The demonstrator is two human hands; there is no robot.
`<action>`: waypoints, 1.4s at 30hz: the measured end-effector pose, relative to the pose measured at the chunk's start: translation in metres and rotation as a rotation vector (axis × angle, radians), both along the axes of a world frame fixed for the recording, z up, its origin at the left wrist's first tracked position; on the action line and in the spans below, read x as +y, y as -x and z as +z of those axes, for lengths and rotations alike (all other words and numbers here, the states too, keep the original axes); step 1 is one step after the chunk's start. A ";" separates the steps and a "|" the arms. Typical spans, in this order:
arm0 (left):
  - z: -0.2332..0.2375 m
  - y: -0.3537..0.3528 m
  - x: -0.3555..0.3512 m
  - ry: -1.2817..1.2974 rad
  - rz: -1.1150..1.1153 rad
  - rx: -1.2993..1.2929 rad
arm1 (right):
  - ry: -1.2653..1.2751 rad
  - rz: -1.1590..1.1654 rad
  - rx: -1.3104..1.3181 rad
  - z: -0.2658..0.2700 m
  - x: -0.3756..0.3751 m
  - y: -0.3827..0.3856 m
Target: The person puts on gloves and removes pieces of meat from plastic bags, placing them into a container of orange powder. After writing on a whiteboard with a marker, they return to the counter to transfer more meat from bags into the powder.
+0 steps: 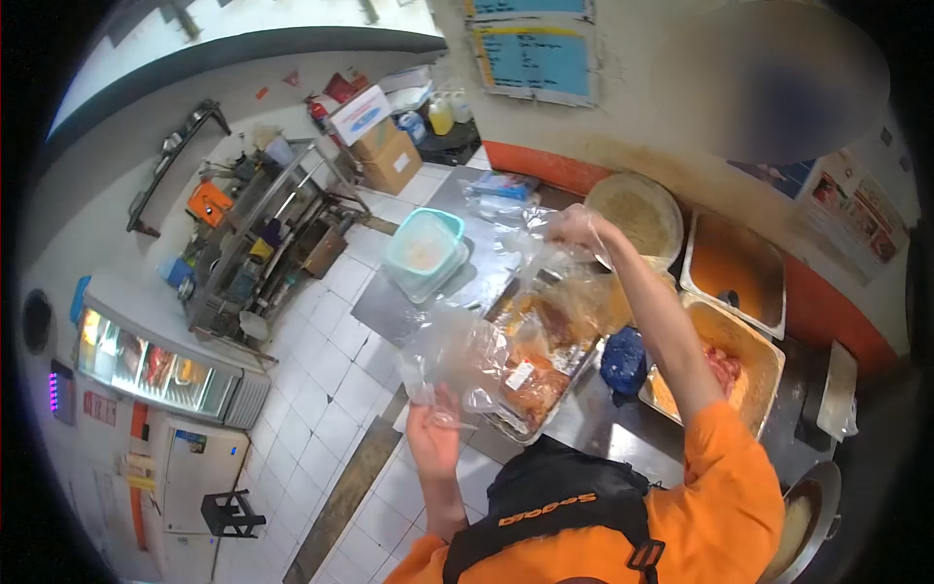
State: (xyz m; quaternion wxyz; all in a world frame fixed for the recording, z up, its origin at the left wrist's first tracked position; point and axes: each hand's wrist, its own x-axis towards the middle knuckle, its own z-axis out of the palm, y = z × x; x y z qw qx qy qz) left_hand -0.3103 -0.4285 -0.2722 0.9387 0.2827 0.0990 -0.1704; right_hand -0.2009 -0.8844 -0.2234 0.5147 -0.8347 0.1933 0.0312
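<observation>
A clear plastic bag (457, 355) is spread between my two hands above a metal tray (527, 438). My left hand (435, 430) is closed on its lower left edge, beside the near end of the tray. Farther off, my right hand (581, 230) pinches the plastic at the upper end, in front of a round pale tub (637, 219). Orange-coated meat in clear packs (537, 384) lies in the tray, one pack bearing a white label (520, 375). Loose plastic covers part of the tray's far half.
A turquoise basket (425, 243) stands on the steel table (375, 310). Right of the tray are a dark blue bundle (623, 362), a pan with raw meat (722, 372) and a pan of orange liquid (735, 268). A wok (817, 506) sits at lower right.
</observation>
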 end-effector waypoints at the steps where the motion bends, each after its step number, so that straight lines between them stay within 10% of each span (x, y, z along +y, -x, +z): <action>1: 0.003 0.010 0.005 -0.039 -0.005 -0.066 | -0.056 -0.013 0.137 -0.013 -0.008 -0.025; 7: -0.010 0.048 0.032 -0.156 0.084 -0.044 | -0.294 -0.493 -0.194 -0.100 -0.033 -0.123; 9: -0.016 0.054 0.036 -0.155 0.001 -0.074 | 0.194 -0.771 -0.192 -0.043 0.032 -0.085; 12: -0.010 0.044 0.020 -0.181 -0.113 -0.152 | 0.465 -0.308 -0.735 -0.040 0.099 0.011; 16: -0.018 0.034 -0.020 -0.234 -0.259 -0.331 | -0.350 0.376 -0.425 -0.046 0.142 0.121; 22: -0.020 0.035 -0.062 -0.413 -0.473 -0.589 | -0.371 -0.124 -0.270 -0.036 0.150 0.202; 26: -0.010 0.025 -0.066 -0.108 -0.652 -0.588 | -0.024 -0.012 -0.252 -0.004 0.118 0.236; 33: 0.064 0.019 -0.114 -0.785 -0.911 -1.387 | 0.668 0.405 -0.111 0.046 0.130 0.267; 42: 0.040 0.046 -0.150 -0.807 -0.655 -1.600 | 0.470 -0.029 -0.054 0.058 0.111 0.319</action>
